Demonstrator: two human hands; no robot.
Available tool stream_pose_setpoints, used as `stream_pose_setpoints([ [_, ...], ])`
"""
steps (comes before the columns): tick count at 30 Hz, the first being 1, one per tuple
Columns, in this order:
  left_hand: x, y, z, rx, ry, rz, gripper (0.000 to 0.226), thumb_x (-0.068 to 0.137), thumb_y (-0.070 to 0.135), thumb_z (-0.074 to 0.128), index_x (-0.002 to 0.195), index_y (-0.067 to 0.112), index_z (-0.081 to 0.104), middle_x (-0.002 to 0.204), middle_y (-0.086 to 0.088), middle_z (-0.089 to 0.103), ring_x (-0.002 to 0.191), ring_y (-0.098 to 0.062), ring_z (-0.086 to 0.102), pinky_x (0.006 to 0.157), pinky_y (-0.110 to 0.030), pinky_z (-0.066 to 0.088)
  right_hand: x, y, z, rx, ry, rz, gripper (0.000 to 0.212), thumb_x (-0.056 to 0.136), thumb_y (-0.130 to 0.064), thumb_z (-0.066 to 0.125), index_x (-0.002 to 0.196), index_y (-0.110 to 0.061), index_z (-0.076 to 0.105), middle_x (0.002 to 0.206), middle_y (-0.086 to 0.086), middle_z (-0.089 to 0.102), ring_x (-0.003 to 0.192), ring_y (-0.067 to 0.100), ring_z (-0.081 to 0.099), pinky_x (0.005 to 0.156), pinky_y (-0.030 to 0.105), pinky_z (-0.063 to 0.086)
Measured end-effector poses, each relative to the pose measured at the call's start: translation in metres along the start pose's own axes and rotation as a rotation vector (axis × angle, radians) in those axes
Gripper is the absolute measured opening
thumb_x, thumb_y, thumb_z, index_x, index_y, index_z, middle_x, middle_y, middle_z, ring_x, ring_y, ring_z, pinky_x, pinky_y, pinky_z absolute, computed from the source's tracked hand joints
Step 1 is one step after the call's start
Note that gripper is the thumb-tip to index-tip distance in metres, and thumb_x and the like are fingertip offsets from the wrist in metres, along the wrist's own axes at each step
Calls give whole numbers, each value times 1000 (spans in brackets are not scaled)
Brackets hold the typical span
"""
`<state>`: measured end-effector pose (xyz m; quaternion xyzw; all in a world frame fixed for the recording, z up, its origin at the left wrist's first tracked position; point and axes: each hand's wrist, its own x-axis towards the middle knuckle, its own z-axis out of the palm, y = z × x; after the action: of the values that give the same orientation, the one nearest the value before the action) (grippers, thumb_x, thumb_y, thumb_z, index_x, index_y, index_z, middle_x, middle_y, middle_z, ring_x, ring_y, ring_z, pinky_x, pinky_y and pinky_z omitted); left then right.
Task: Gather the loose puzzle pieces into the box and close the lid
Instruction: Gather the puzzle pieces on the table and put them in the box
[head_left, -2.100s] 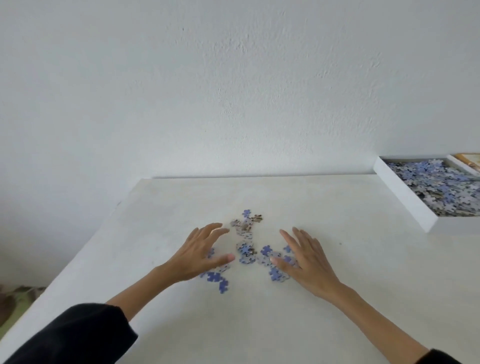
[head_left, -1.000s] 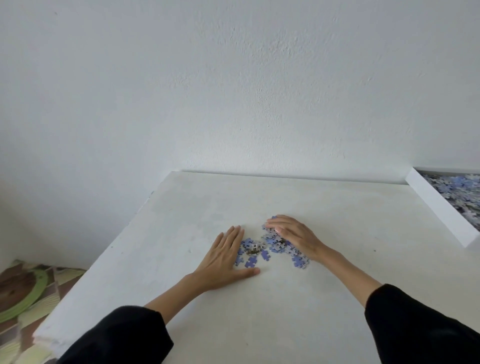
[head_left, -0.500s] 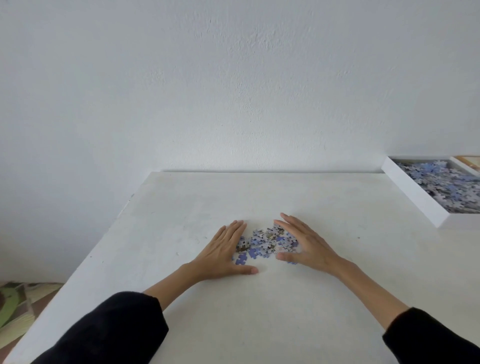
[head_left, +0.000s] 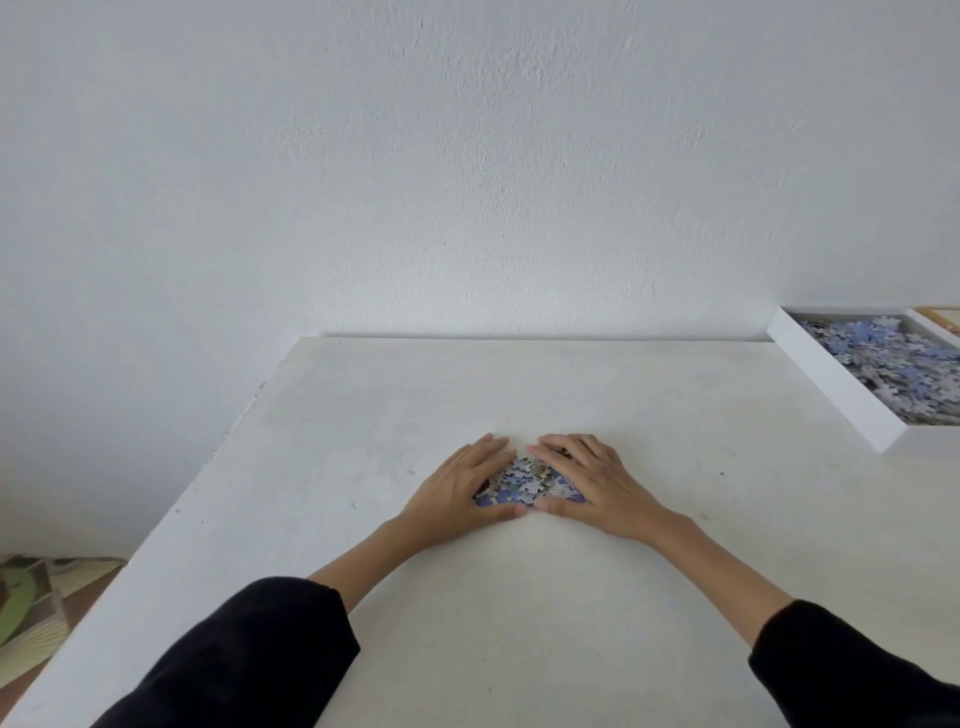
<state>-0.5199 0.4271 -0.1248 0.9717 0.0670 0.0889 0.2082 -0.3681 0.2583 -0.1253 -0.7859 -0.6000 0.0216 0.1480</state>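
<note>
Left hand (head_left: 457, 493) and right hand (head_left: 592, 488) lie flat with fingers straight, enclosing a small heap of blue-grey puzzle pieces (head_left: 524, 483) on the matte white table (head_left: 467, 623). The shallow rectangular white box (head_left: 831, 387), open-topped and holding pieces, sits far right.

The left hand (head_left: 457, 493) and right hand (head_left: 597, 486) are covering part of the pieces (head_left: 522, 486); the right edge is cutting off the box (head_left: 831, 387).
</note>
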Motion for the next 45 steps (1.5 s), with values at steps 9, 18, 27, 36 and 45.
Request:
stream_pose_setpoints([
  [9, -1, 2, -3, -90, 173, 55, 31, 80, 41, 69, 97, 15, 62, 99, 3, 53, 90, -14, 45, 81, -24, 40, 9, -4, 1, 52, 114, 17, 33, 79, -48, 55, 105, -30, 51, 102, -9, 35, 94, 6, 30, 82, 28, 25],
  [18, 0, 8, -8, -140, 147, 54, 32, 81, 37, 69, 91, 13, 49, 79, 13, 47, 61, -4, 40, 57, -13, 32, 8, -8, -2, 130, 161, -54, 19, 77, -31, 61, 86, -17, 53, 93, -7, 45, 85, 10, 36, 77, 19, 29],
  [27, 0, 11, -6, -62, 130, 74, 32, 84, 34, 65, 99, 12, 48, 71, 8, 51, 56, -9, 40, 52, -14, 30, 13, -14, -2, 89, 189, -46, 26, 77, -21, 58, 103, -19, 59, 85, -5, 45, 79, 11, 42, 71, 22, 39],
  [36, -4, 12, -8, -122, 187, 58, 29, 83, 24, 65, 100, 8, 49, 68, 7, 48, 53, -12, 38, 52, -20, 32, 10, -6, -5, 306, 167, 92, 21, 89, -41, 54, 92, -24, 66, 98, -12, 51, 97, 6, 42, 94, 33, 33],
  [45, -2, 11, -8, -188, 154, 59, 29, 84, 22, 65, 102, 8, 48, 67, 8, 45, 52, -11, 36, 52, -18, 31, 1, -1, -6, 101, 57, -27, 55, 72, -70, 49, 108, -30, 55, 98, -10, 40, 94, 6, 34, 87, 22, 28],
])
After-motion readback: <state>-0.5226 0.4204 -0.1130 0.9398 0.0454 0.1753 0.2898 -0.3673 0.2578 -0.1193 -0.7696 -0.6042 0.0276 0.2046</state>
